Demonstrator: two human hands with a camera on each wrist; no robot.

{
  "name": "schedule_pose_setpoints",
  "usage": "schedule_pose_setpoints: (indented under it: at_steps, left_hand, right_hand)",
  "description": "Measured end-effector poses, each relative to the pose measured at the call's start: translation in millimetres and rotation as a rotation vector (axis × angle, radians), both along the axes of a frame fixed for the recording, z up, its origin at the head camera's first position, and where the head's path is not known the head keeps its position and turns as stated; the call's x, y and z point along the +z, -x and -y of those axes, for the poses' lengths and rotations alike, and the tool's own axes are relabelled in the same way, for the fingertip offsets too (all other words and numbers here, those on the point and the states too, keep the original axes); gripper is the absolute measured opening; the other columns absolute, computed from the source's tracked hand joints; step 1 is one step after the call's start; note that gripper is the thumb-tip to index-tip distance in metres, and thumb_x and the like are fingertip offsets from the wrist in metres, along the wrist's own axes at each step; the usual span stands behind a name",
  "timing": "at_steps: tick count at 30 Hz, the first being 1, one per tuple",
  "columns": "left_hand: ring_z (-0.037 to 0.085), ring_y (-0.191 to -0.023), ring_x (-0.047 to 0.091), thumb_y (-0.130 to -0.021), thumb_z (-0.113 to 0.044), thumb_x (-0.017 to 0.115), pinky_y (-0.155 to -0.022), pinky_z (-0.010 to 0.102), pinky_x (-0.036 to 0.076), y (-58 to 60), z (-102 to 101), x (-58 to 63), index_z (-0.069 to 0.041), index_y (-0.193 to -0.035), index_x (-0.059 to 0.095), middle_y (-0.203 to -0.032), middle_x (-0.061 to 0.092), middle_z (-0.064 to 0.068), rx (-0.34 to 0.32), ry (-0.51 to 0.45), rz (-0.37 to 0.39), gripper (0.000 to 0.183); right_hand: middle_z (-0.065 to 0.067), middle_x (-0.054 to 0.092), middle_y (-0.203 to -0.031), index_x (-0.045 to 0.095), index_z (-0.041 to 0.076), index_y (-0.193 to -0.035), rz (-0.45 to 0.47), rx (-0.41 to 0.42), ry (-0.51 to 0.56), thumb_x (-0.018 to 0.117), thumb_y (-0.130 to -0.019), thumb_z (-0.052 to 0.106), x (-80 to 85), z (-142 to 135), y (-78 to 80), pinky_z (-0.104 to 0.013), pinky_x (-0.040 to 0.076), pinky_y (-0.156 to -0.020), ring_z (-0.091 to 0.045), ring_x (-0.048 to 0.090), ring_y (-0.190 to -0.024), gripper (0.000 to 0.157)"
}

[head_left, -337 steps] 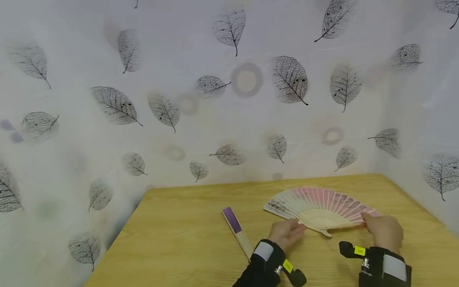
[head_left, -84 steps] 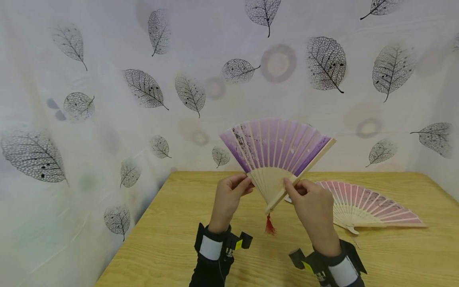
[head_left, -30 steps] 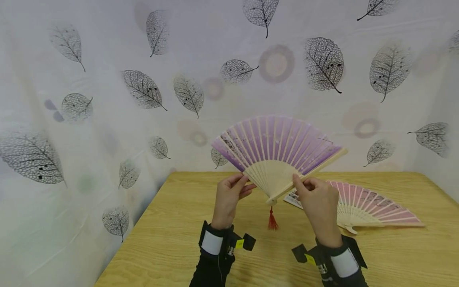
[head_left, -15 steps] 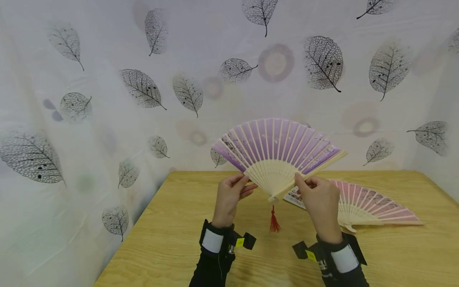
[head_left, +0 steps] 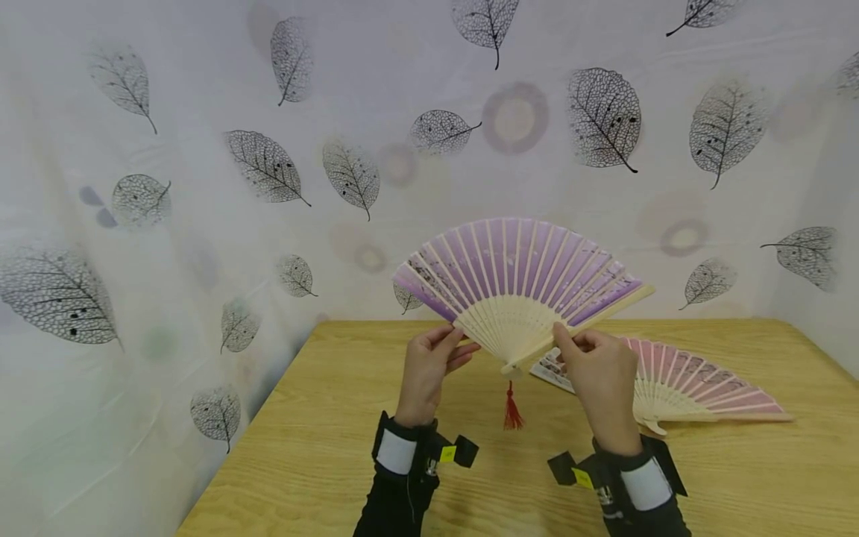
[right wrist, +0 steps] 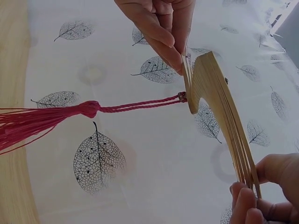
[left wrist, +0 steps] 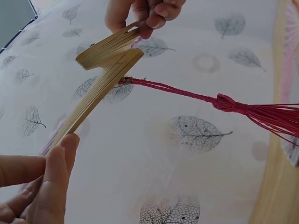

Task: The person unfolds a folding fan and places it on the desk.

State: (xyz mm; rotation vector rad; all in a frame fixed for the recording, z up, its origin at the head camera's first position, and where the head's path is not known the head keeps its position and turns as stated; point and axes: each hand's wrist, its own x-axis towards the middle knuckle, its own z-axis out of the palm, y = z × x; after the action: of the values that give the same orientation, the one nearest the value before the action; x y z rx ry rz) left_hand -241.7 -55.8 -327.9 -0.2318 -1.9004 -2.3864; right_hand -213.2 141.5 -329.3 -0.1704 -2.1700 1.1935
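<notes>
A purple folding fan point(head_left: 510, 261), spread into a wide arc, is held up above the table. My left hand point(head_left: 429, 365) pinches its left edge between thumb and fingers. On the right edge, my right hand point(head_left: 600, 380) grips the thick outer guard stick. From the pivot hangs a red tassel point(head_left: 513, 409). Both wrist views show the bundled pale sticks from below, with the left hand point(left wrist: 46, 182) and the right hand point(right wrist: 268, 186) holding opposite ends. A pink folding fan point(head_left: 705, 377) lies spread on the table, partly hidden behind my right hand.
The wooden table point(head_left: 302, 447) extends under both hands. A pale curtain point(head_left: 201, 74) printed with leaves hangs behind it and along the sides. Each wrist carries a strapped camera mount, such as the left mount point(head_left: 446, 453).
Earlier, both hands were at the pink fan and the purple fan lay folded on the table. The purple fan is now raised in both hands and spread, slightly wider than moments ago.
</notes>
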Motion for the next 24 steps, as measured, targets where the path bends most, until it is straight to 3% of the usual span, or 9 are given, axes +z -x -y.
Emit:
schedule_pose_setpoints:
  at_steps: [24]
  left_hand:
    - [0.021,-0.082,0.064,-0.084,-0.017,0.058,-0.071,0.023,0.054,-2.3,1.1,2.4,0.004,-0.108,0.059,-0.099,0.066,0.016,0.061,-0.052,0.001,0.032]
  right_hand:
    - [-0.005,0.062,-0.054,0.069,0.008,-0.066,-0.002,-0.001,0.077,0.056,-0.080,0.050,-0.3,2.9,-0.2,-0.025,0.032,-0.031,-0.009,0.051,-0.043,0.045]
